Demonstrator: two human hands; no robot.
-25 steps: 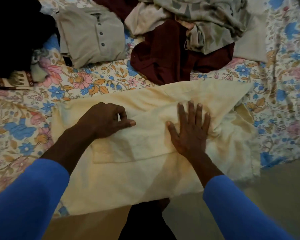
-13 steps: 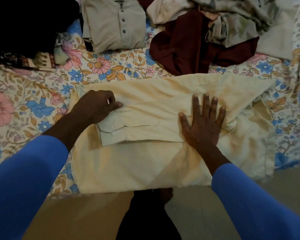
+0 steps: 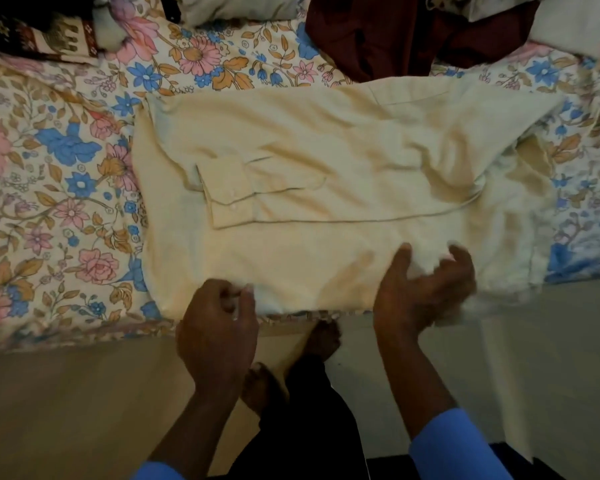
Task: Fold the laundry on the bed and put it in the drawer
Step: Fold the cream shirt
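Observation:
A cream shirt (image 3: 326,161) lies spread flat on the floral bed sheet (image 3: 59,161), one sleeve with its buttoned cuff folded across the middle. My left hand (image 3: 219,327) pinches the shirt's near hem at the bed's front edge. My right hand (image 3: 426,289) grips the same near edge further right, fingers curled around a bunch of the fabric. The right end of the shirt is rumpled and hangs a little over the bed's edge.
A maroon garment (image 3: 378,32) lies heaped at the back, with a grey folded piece (image 3: 236,6) to its left and a dark patterned cloth (image 3: 32,39) at the far left. A pale floor (image 3: 84,410) and my bare feet (image 3: 319,341) are below the bed's edge.
Both hands have left the middle of the shirt and come back to its near edge, where they now grasp the fabric. The view has tilted down toward the floor.

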